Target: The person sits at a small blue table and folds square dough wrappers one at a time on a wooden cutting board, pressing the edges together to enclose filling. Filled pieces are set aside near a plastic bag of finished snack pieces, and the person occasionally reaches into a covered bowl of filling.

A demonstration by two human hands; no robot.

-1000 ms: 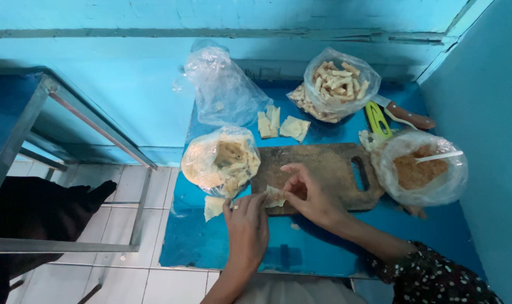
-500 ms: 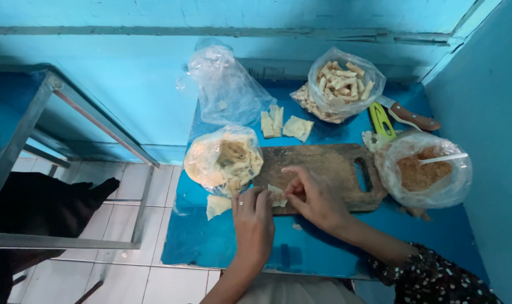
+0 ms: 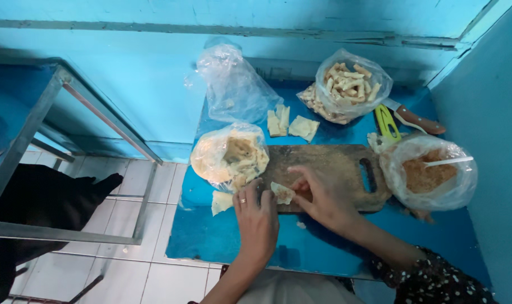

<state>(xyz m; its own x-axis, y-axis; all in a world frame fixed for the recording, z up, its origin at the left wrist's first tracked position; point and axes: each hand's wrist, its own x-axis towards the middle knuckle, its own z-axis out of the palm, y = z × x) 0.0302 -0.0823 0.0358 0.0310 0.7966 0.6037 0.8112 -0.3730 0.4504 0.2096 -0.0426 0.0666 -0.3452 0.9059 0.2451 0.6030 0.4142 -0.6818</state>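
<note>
1. Where the wooden cutting board (image 3: 329, 171) lies across the middle of the blue table (image 3: 222, 236), a small pale dough wrapper (image 3: 282, 192) is held over the board's near left corner by both hands.
2. The left hand (image 3: 257, 217), a ring on one finger, is closed on the wrapper's left edge, the fingers narrow and pinched together.
3. The right hand (image 3: 322, 197) is curled over the wrapper's right side, fingertips drawn in on it; whether filling sits inside cannot be told.
4. Just left of the board, at the table's left edge, a bag of stacked wrappers (image 3: 230, 157) stands open, and a loose wrapper piece (image 3: 222, 201) lies just beside it, very near the edge.
5. At the right edge a bag of brown filling (image 3: 427, 174) holds a white spoon (image 3: 448, 161); towards the far edge are a bag of finished rolls (image 3: 349, 84), an almost empty clear bag (image 3: 233, 84), a few folded pieces (image 3: 292, 124), a green peeler (image 3: 386, 121) and a knife (image 3: 416, 118).
6. As a judgement: the thin wrapper could be torn if pinched too hard, and the loose piece could be knocked off to the tiled floor (image 3: 115, 270) by the left wrist.
</note>
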